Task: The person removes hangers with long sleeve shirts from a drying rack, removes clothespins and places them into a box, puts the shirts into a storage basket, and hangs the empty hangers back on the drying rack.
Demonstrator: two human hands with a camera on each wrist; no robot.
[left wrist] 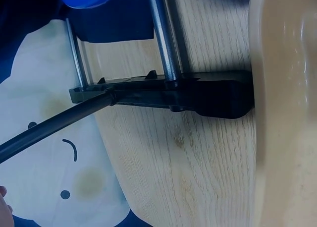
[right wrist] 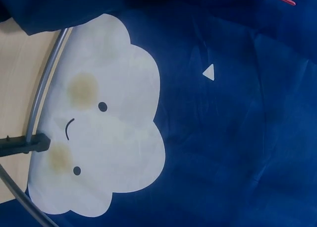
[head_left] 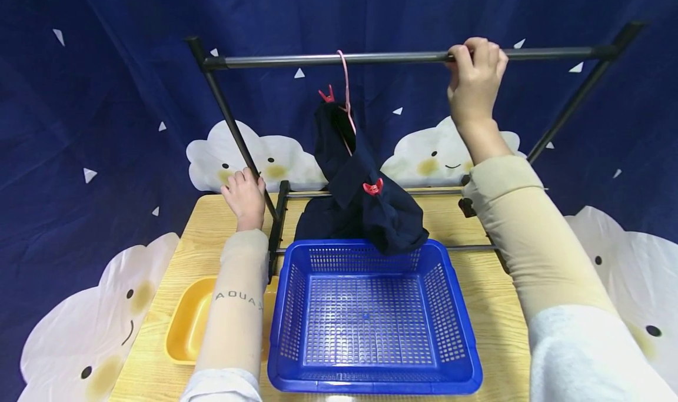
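Note:
My right hand [head_left: 477, 81] grips the top bar [head_left: 392, 58] of a dark metal clothes rack, right of the middle. My left hand [head_left: 245, 199] is beside the rack's left post [head_left: 229, 116], its fingers loosely extended. Only its fingertips [left wrist: 5, 207] show in the left wrist view, a little apart from the post. From the bar hangs a pink hanger [head_left: 347, 87] with a dark navy garment [head_left: 352, 169] on it, turned edgewise. One red clothespin [head_left: 373, 186] is clipped on the garment's near side, another red clothespin [head_left: 328, 94] at its far side. The right wrist view shows no hand.
A blue perforated basket [head_left: 373, 384] stands in front of the rack, the garment's lower end overlapping its back rim. Left of it, a yellow basin [head_left: 182, 319] lies partly hidden under my left arm. The rack's black foot [left wrist: 218, 95] stands on the wooden table [head_left: 203, 225].

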